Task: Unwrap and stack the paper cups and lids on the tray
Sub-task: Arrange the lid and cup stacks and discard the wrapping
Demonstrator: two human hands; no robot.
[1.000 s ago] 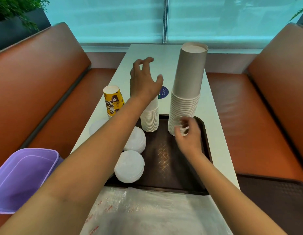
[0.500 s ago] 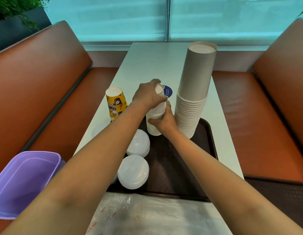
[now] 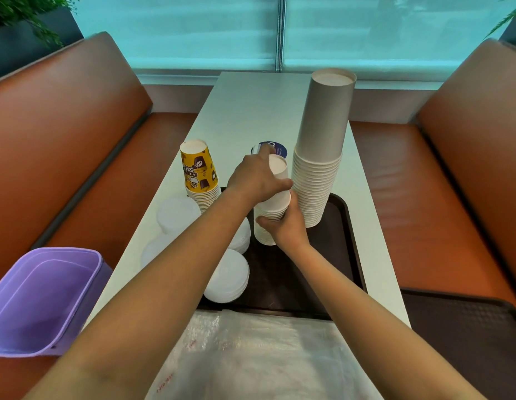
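head view: your left hand (image 3: 258, 179) is curled over the top of the white cups (image 3: 272, 203), fingers wrapped round the upper cup, thumb on the near side. your right hand (image 3: 285, 226) grips the same stack lower down, fingers curled round its middle. one hand high and one low, so my guess is you're steadying the lower cups while the top one is seated or pulled free; i can't tell which.

the white cups stand upside down on the tray (image 3: 340, 226), at its far edge, just beside the grey cups (image 3: 320, 157), which tower on the tray's far right corner. that tall stack sits close to your right wrist, so a nudge could tip it.

the yellow cups (image 3: 199, 174) stand upside down at the tray's far left corner; whether they're on the tray or on the table (image 3: 251, 111) your arm hides. two piles of lids (image 3: 230, 277) rest on the tray's left side, stacked flat. more lids (image 3: 176, 215) lie on the table beside it, and i'd say those need moving onto the tray.

the wrap (image 3: 259, 356) lies nearest you, flat and off the cups. the purple bin (image 3: 43, 295) sits on the left bench, and nothing shows inside it.
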